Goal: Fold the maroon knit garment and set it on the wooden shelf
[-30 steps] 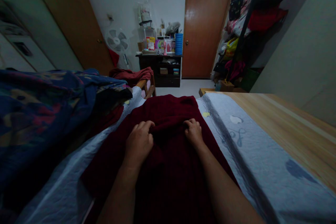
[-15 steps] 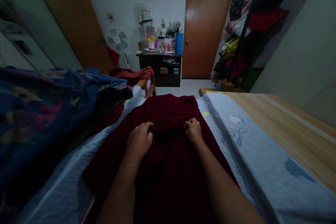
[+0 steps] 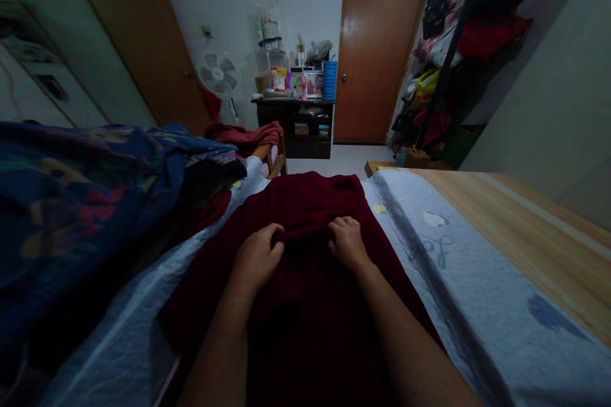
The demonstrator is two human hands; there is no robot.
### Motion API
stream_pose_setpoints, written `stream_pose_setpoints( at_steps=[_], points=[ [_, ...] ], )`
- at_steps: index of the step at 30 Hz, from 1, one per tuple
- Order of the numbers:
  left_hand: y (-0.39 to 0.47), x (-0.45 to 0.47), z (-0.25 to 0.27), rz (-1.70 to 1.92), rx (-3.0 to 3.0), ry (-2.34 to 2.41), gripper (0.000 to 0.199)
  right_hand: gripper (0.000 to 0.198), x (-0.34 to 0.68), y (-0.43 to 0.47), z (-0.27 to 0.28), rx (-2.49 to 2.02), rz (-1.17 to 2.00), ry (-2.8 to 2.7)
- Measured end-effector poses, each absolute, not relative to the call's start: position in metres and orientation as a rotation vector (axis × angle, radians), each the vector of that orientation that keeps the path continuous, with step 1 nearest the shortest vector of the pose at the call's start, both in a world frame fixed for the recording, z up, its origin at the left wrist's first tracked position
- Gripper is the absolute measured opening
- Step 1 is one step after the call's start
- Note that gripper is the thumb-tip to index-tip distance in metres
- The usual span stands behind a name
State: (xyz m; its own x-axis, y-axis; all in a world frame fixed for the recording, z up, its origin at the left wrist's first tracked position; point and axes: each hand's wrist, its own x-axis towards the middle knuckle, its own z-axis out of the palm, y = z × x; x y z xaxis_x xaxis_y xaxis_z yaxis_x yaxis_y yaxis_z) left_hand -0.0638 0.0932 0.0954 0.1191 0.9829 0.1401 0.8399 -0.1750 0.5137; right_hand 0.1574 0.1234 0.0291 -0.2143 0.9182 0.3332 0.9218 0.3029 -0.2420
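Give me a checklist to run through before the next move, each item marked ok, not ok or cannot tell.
1. Left hand on the maroon cloth: ok.
2. Right hand on the same cloth: ok.
3. Cloth smooth between the hands: not ok, a raised fold runs there.
4. Blue patterned fabric apart from the maroon cloth: ok.
5. Fingertips gripping firmly: cannot tell, too dark.

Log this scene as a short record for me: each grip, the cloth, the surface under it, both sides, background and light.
Left grip: on the cloth; whether it pinches, unclear
Right grip: curled on the cloth; closure unclear
Maroon cloth: spread out, creased between both grips
Underneath: pale patterned sheet
Left side: heaped blue patterned fabric
Right side: wood-grain surface
Background: white fan, dark cabinet, brown door
Light: dim
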Motion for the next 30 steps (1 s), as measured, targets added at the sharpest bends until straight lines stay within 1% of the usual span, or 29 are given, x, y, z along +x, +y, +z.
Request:
stream_pose_setpoints(
  at_steps=[4,8,12,17,23,25,28,30],
  points=[
    [0.093,-0.066,0.096,0.643,2.082,1.778,0.023,0.016,0.158,0.125,0.031,-1.626,0.050,-2.212],
    [0.093,-0.067,0.095,0.626,2.086,1.735,0.022,0.014,0.154,0.122,0.030,-1.645,0.023,-2.268],
    [0.091,-0.069,0.095,0.634,2.078,1.659,0.021,0.022,0.150,0.121,0.027,-1.688,-0.008,-2.301],
    [0.088,-0.073,0.096,0.632,2.026,1.561,0.026,0.012,0.147,0.124,0.023,-1.719,0.002,-2.342],
    [0.087,-0.076,0.098,0.565,1.978,1.495,0.033,0.009,0.144,0.122,0.023,-1.722,-0.002,-2.345],
    [0.087,-0.076,0.098,0.571,1.975,1.476,0.031,0.012,0.144,0.121,0.023,-1.712,-0.025,-2.324],
    [0.087,-0.074,0.098,0.571,1.982,1.452,0.026,0.022,0.142,0.118,0.024,-1.683,-0.048,-2.284],
    [0.087,-0.073,0.098,0.561,1.969,1.462,0.027,0.024,0.141,0.118,0.024,-1.678,-0.039,-2.287]
  ],
)
